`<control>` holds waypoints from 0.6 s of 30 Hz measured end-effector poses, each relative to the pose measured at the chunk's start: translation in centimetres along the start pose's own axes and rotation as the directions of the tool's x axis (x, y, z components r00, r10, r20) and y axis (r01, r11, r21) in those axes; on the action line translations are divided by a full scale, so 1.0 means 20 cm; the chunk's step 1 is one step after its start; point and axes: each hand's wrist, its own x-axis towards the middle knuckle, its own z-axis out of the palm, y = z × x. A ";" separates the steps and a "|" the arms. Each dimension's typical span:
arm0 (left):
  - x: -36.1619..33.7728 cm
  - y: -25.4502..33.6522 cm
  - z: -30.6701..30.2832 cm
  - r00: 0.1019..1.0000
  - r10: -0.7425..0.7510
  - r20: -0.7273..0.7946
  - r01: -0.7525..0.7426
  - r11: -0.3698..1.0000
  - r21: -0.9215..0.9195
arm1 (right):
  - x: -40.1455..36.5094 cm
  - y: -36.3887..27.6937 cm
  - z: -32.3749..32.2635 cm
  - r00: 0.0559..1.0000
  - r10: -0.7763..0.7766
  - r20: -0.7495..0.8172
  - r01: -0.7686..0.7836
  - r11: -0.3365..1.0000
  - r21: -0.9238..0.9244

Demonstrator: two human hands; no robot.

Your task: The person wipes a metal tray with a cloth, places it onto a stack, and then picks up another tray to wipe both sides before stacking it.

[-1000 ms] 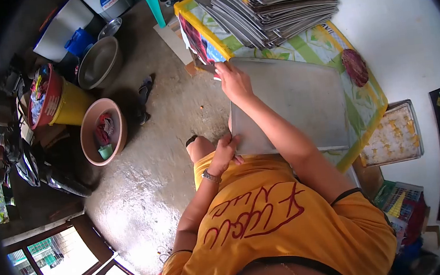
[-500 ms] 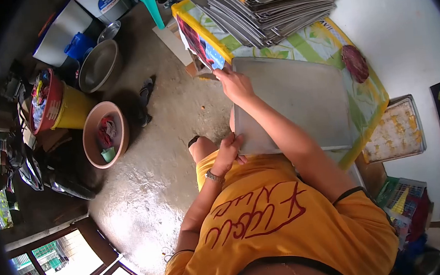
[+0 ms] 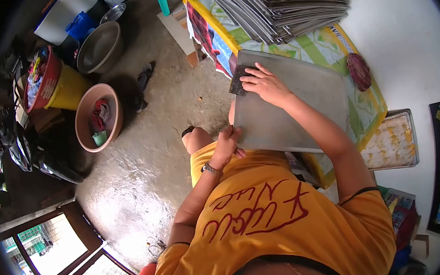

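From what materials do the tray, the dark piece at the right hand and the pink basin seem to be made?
Tray: probably metal; dull grey, with a thin rim.
Dark piece: material unclear, perhaps a sponge or scouring pad; nearly black, with a mottled surface.
Basin: likely plastic; smooth, evenly coloured, with a rounded rim.

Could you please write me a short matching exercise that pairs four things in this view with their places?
1. Dark flat piece
2. Upper tray stack
3. Pink basin
4. Single tray

A. Piled on the tablecloth
B. Edge gripped by the left hand
C. Under the right hand's fingers
D. On the floor

Pairs: 1-C, 2-A, 3-D, 4-B
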 end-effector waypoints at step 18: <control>0.01 -0.02 -0.04 1.000 0.011 -0.011 -0.011 0.998 -0.056 | 0.16 -0.02 -0.23 0.890 0.447 -0.084 -0.417 0.875 0.245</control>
